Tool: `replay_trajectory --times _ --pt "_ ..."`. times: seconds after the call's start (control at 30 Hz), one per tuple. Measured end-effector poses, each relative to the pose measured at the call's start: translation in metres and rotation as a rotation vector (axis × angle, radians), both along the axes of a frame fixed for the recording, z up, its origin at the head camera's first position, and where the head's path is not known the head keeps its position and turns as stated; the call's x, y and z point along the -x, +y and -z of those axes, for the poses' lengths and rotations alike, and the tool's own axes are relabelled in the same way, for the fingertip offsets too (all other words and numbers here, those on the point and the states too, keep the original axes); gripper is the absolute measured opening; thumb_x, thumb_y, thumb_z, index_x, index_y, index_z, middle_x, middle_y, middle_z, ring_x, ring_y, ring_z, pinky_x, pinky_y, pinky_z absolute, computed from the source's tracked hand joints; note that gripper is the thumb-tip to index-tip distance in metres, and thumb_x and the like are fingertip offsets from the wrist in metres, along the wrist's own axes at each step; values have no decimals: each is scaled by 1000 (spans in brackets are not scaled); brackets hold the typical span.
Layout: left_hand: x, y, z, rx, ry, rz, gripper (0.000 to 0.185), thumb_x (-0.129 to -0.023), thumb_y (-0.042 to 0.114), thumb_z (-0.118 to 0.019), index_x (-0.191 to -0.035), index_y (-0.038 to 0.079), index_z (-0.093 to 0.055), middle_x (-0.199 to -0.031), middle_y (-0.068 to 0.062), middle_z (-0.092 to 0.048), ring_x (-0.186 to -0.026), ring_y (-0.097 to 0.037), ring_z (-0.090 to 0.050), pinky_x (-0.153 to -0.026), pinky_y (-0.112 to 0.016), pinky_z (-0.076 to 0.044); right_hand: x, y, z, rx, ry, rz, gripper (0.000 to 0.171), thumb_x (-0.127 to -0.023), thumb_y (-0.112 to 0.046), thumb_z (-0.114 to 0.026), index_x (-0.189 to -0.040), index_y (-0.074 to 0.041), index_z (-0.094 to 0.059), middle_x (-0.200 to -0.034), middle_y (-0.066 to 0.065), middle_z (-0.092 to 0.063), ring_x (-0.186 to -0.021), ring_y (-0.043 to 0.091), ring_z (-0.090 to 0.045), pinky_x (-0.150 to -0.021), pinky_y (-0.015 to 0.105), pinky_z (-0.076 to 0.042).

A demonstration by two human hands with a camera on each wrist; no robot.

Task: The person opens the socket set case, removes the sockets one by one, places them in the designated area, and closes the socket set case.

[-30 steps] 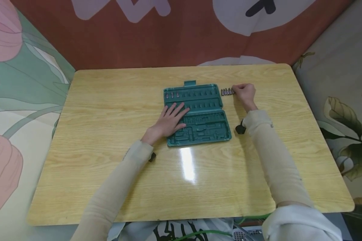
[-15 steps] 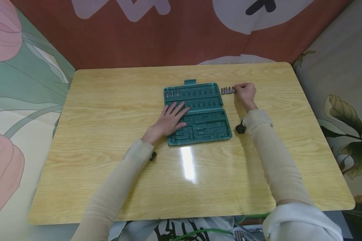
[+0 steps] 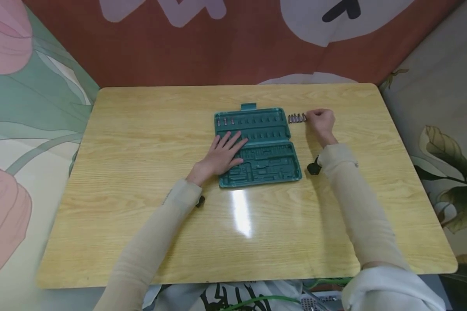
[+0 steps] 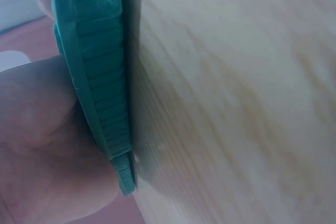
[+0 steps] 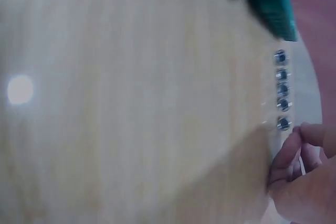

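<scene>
An open green tool case lies flat on the middle of the wooden table. Three bits sit in its top-left slots. My left hand rests flat on the case's left side with the fingers spread; the left wrist view shows the case edge against my palm. A short row of metal bits lies on the table just right of the case. My right hand is curled at the row's right end. In the right wrist view its fingertips pinch the nearest bit of the row.
The table is edged by patterned fabric walls at the back and on both sides. A bright glare patch lies on the wood in front of the case. Bare wood lies left, right and in front of the case.
The head view has shifted slightly. Both hands stay where they were, the left on the case and the right at the end of the row of bits.
</scene>
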State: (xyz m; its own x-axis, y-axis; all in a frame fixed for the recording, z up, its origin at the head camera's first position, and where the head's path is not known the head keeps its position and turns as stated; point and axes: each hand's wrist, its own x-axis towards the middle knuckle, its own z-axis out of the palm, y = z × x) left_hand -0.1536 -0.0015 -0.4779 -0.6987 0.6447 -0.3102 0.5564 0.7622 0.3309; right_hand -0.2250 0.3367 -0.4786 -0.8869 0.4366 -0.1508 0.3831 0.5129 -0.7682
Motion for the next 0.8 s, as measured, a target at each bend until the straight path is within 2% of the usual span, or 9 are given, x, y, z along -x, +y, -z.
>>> replay_trajectory --times 0.17,0.27,0.37,0.5,0.63,0.8 --pt "-1 7 2 7 -4 2 66 -103 48 -32 -157 24 -3 -161 -2 11 -145 -28 12 -113 -49 10 3 -5 -11 195 49 12 27 -93 -23 -62 -105 -1 -70 -82 0 -65 -67 9 -57 -65 24 -46" --pt "-2 10 2 12 -13 -1 66 -103 48 -31 -157 25 -2 -161 -1 12 -145 -27 13 -113 -48 11 4 -23 -22 242 50 -92 27 -94 -20 -62 -106 3 -69 -78 3 -65 -67 15 -60 -64 29 -49" --pt "-2 11 1 9 -17 -4 65 -103 48 -32 -157 26 -2 -161 -1 11 -145 -27 13 -113 -48 12 6 -53 -32 201 -1 -242 32 -96 -22 -60 -110 6 -68 -84 8 -65 -72 17 -62 -68 31 -52" --pt "-3 10 -2 9 -3 -6 65 -103 47 -34 -157 25 -5 -161 -3 8 -146 -28 10 -113 -49 9 12 -98 -38 211 -54 -393 33 -97 -21 -59 -111 8 -67 -95 19 -65 -80 25 -63 -77 36 -54" --pt "-4 10 -5 9 10 -3 65 -103 46 -35 -157 23 -8 -162 -5 5 -146 -31 6 -114 -51 6 16 -136 -34 230 -79 -495 31 -98 -19 -58 -109 8 -68 -99 24 -65 -87 31 -64 -78 39 -54" --pt "-6 10 -4 11 9 -10 65 -103 46 -36 -157 23 -8 -162 -5 5 -146 -31 6 -114 -51 6 21 -166 -28 212 -108 -563 29 -97 -19 -59 -103 7 -70 -93 21 -67 -83 28 -66 -75 36 -55"
